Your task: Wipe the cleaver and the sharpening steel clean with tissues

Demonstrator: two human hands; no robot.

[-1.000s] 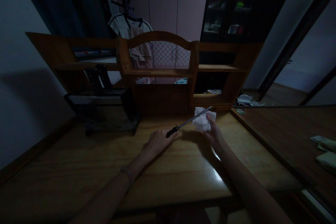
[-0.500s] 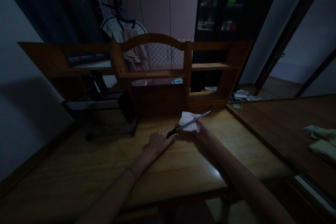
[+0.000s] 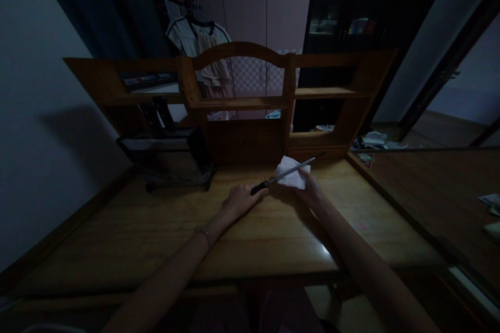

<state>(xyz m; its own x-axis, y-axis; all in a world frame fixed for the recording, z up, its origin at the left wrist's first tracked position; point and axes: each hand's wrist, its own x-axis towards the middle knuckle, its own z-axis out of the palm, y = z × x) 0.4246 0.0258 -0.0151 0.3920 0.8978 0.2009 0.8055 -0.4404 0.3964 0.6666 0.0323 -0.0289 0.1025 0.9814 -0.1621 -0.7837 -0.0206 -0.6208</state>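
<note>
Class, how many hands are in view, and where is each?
2. The left hand grips the sharpening steel by its black handle; the right hand holds white tissue at the steel's shaft. No other hand shows.

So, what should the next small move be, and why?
Perhaps slide the thin white sheet in the right hand toward the tip of the slender grey metal rod, because the tip sticks out beyond the sheet while the left hand holds the rod's black handle.
</note>
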